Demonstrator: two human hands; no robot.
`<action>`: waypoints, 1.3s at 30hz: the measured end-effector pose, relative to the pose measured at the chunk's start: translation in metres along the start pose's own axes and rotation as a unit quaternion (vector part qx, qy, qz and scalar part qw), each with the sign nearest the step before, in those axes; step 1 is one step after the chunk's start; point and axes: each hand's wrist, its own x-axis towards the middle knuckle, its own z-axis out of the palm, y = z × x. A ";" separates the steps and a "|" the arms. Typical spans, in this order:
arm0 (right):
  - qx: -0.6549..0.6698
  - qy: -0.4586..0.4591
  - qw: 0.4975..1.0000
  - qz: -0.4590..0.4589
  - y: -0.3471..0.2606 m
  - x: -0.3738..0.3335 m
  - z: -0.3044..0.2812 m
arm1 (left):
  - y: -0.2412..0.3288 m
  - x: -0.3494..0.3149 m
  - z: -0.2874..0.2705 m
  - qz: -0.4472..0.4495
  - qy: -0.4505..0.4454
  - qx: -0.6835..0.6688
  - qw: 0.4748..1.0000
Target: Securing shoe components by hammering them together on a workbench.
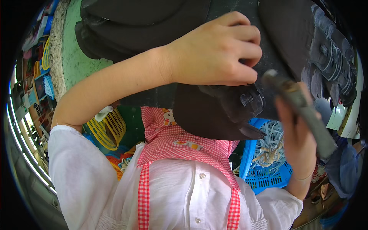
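Observation:
My left hand (226,53) reaches across the dark worktop with its fingers curled down. Its fingertips press on the edge of a black flat shoe-upper-like piece (214,111) with whitish smears; what they pinch is hidden. To its right, my right hand (295,119) is closed on a hammer (316,130), blurred by motion. Its long grey head slants across the hand, and a brown wooden spot shows in its middle. The hammer's blurred upper end is close to the left hand's fingertips, apart from them.
Stacked black pieces (142,23) lie at the far left, and more overlapping ones (329,57) at the right. A blue basket (268,178) with pale strips stands below the worktop, and a yellow basket (103,134) at the lower left. A green surface (80,73) borders the worktop.

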 end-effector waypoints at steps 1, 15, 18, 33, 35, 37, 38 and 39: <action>-0.025 -0.020 0.999 0.009 -0.007 -0.002 0.002 | 0.003 0.000 -0.001 -0.059 0.041 -0.037 0.997; 0.046 -0.004 0.998 0.030 -0.005 0.017 0.006 | 0.022 -0.012 -0.002 -0.174 0.042 -0.021 0.984; -0.049 0.023 0.996 -0.075 -0.013 0.014 0.016 | 0.023 -0.015 -0.004 -0.138 0.046 0.056 0.988; 0.042 -0.018 0.999 -0.011 -0.015 0.026 0.013 | 0.051 -0.022 0.005 -0.278 0.095 0.031 0.955; 0.027 0.005 0.999 -0.041 -0.016 0.024 0.017 | 0.053 -0.021 0.008 -0.231 0.075 0.096 0.965; -0.008 0.023 0.999 -0.047 -0.015 0.022 0.017 | 0.064 -0.018 0.008 -0.208 0.057 0.130 0.968; -0.004 0.009 0.997 -0.071 -0.011 0.027 0.014 | 0.069 -0.023 0.011 -0.227 0.068 0.123 0.964; -0.005 -0.001 0.995 -0.096 -0.008 0.031 0.012 | 0.069 -0.023 0.011 -0.241 0.083 0.117 0.960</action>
